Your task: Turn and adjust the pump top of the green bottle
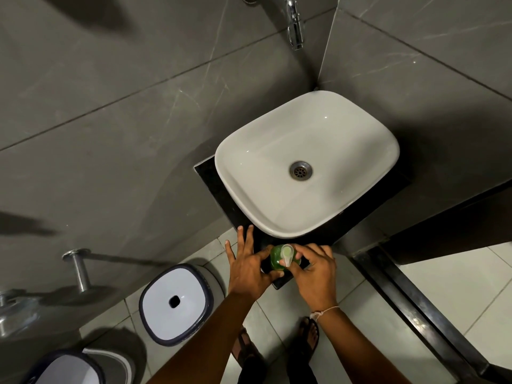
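A round green plastic soap dispenser (278, 259), before the white ceramic basin (304, 162), is steadied by left-hand fingers (273, 254) and pinched by right-hand fingers (293, 266); its pump is best pressed straight down.

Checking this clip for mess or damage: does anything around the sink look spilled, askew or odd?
Nothing stands out. The white sink is dry and clean, with no spill on the black counter. The green soap bottle stands upright at the counter's front edge, between the left hand and right hand.

basin (277, 173): white, on a black counter (221, 200) — drain (301, 169) in its middle
tap (295, 26): chrome, on the wall
bin (177, 303): white lid, floor-standing
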